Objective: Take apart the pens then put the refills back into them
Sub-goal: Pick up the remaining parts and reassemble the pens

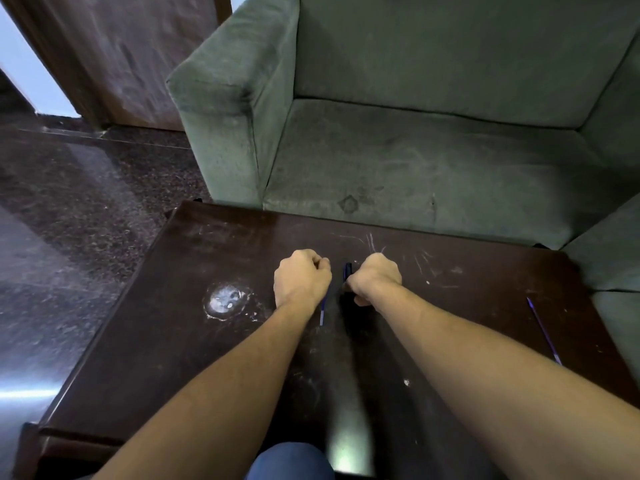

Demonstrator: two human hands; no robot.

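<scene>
Head view shows a dark blue plastic pen barrel [347,270] standing nearly upright above the table, its lower part gripped in the curled right hand [375,280]. Just beside it, the left hand [302,279] is closed in a fist around a thin blue refill [322,313], whose slender end pokes out below the wrist toward the camera. A second thin blue refill [543,330] lies flat, well apart, near the right edge. All this is over a dark brown glossy wooden table [180,334], scratched and marked with a whitish round stain [225,300]. Behind stands a worn grey-green fabric sofa [415,140]
</scene>
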